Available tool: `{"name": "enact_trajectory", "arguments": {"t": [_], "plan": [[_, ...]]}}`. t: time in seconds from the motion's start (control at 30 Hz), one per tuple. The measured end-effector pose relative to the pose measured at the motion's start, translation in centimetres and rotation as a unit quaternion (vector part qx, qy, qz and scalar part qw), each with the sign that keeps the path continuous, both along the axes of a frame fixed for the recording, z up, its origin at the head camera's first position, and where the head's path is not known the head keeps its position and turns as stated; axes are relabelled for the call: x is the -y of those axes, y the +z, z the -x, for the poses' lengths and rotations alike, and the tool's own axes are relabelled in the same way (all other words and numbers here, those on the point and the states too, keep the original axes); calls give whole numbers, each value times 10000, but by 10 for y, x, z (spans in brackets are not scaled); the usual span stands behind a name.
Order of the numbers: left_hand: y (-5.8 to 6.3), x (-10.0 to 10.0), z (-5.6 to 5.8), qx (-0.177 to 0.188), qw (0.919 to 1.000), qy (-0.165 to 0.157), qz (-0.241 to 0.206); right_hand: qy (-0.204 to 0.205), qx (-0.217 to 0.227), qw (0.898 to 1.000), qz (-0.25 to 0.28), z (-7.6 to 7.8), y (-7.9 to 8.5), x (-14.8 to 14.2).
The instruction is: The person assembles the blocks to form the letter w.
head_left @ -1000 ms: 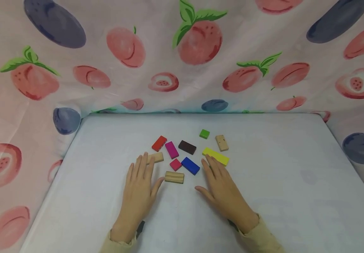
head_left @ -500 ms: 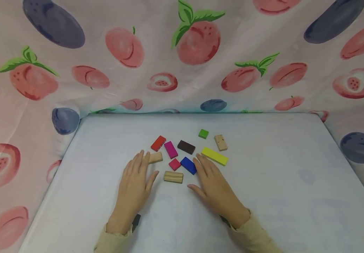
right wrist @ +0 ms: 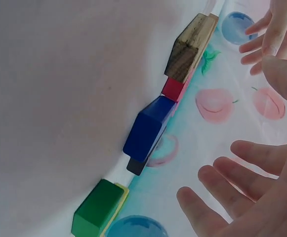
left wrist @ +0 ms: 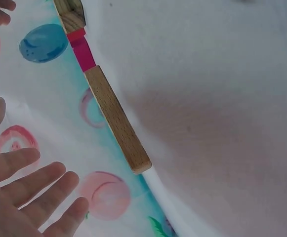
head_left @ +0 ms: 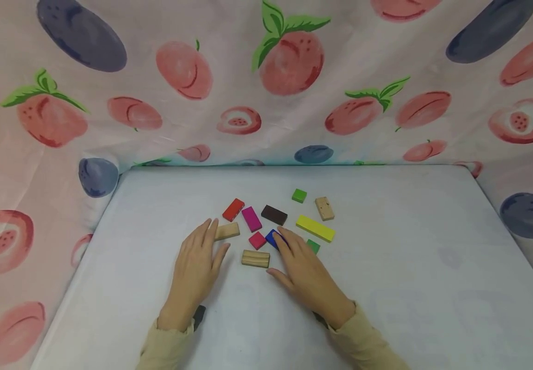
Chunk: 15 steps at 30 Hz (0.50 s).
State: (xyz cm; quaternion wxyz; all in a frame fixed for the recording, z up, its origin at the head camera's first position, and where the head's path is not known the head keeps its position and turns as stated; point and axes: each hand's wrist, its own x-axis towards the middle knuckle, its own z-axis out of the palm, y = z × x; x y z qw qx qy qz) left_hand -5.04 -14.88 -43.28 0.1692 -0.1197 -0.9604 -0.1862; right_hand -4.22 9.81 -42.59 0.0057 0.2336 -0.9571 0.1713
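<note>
Small coloured wooden blocks lie scattered on a white table. My left hand [head_left: 197,270], fingers extended, hovers by a plain wooden block [head_left: 227,231] and hides its left end in the head view. My right hand [head_left: 305,272] hangs over the blue block [head_left: 272,238], covering part of it, with a green block [head_left: 313,246] just to its right. In the right wrist view its fingers [right wrist: 227,182] are spread above the table, apart from the blocks. Between the hands lie a grooved wooden block [head_left: 255,259] and a small pinkish-red block [head_left: 257,240]. Neither hand holds anything.
Farther back are red [head_left: 233,210], magenta [head_left: 251,219], dark brown [head_left: 274,215] and yellow [head_left: 315,228] blocks. A small green block [head_left: 299,195] and a spotted wooden block [head_left: 325,208] lie behind them. A fruit-patterned cloth [head_left: 238,61] rises behind the table [head_left: 409,257].
My right hand has moved left, from beside the yellow block to over the blue one, uncovering the green block. My left hand has shifted slightly left. The blocks have stayed in place.
</note>
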Motion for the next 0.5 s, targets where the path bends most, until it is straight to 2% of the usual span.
{"name": "enact_trajectory", "arguments": {"t": [0.27, 0.5], "plan": [[-1, 5, 5, -77, 9999, 16, -107, 129, -137, 9996, 196, 4, -2, 9], [-2, 6, 8, -81, 9997, 9, -224, 161, -46, 9996, 208, 7, -4, 17]]}}
